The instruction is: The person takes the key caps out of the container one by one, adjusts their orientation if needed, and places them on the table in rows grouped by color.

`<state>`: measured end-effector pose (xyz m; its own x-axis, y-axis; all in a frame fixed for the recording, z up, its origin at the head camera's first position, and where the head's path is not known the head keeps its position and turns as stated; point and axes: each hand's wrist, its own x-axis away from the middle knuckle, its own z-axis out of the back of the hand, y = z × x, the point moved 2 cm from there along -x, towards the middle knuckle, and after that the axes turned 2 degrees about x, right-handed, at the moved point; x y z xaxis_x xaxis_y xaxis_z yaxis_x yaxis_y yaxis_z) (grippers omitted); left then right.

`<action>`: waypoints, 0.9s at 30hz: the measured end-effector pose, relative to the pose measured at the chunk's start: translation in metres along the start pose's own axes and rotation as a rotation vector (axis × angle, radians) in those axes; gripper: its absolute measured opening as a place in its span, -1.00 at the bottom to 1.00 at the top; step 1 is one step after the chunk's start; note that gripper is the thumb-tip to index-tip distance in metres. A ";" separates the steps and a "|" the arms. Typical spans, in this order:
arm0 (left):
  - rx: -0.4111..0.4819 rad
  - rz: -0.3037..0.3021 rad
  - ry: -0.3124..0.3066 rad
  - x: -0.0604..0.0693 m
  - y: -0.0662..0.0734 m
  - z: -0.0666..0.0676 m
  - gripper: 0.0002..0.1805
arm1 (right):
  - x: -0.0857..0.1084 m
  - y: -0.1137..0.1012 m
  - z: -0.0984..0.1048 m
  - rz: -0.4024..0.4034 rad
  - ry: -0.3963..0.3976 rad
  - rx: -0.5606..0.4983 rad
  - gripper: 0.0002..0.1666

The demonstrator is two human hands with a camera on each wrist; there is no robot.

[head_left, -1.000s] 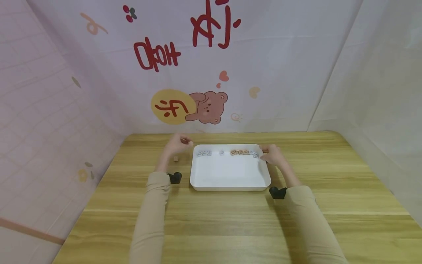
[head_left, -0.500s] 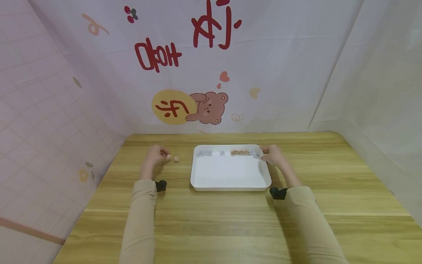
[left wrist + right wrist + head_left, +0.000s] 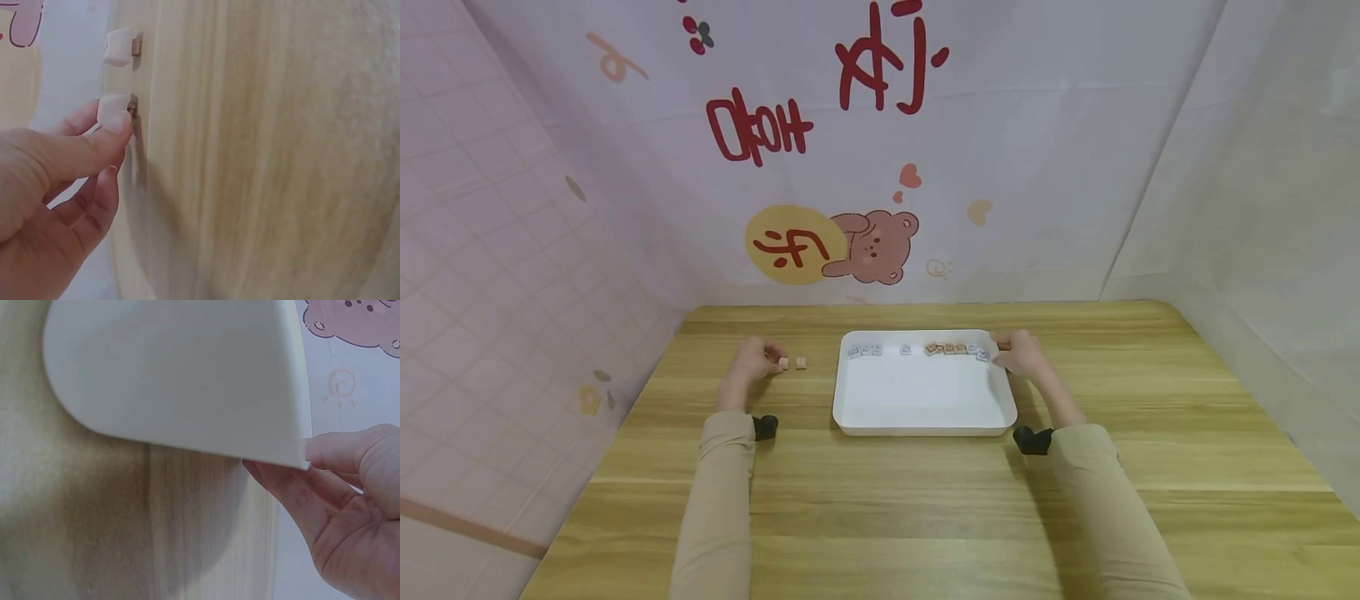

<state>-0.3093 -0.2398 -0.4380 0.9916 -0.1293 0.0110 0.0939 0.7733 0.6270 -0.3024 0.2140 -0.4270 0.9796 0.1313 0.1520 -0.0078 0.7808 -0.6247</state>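
My left hand pinches a small pale keycap between thumb and fingers, down at the wood surface left of the tray. Beside it stands a second pale keycap, which no finger touches. The white tray holds grey keycaps at its back left, a single grey one near the middle, and brown keycaps and grey ones further right. My right hand grips the tray's back right corner; in the right wrist view its thumb and fingers lie at the tray's edge.
The wooden table reaches back to a white cloth printed with red characters and a bear. Similar cloth hangs at the left and right sides. Black wrist straps show at both sleeves.
My left hand has moved left from beside the tray's back left corner and lowered a keycap to the table, left of the other one. The right hand stays at the tray.
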 end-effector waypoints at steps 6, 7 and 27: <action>0.012 -0.006 -0.006 0.002 0.000 -0.001 -0.75 | -0.001 0.002 -0.001 0.009 -0.002 0.003 -0.37; 0.015 -0.007 -0.010 0.003 0.000 -0.001 -0.75 | -0.001 0.002 -0.001 0.010 -0.001 0.003 -0.37; 0.018 -0.044 -0.018 -0.010 0.056 -0.001 -0.62 | -0.001 0.000 -0.002 0.003 0.015 -0.003 -0.38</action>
<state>-0.3141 -0.1948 -0.4034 0.9848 -0.1736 -0.0031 0.1352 0.7556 0.6409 -0.3028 0.2130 -0.4286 0.9825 0.1247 0.1386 -0.0102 0.7784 -0.6277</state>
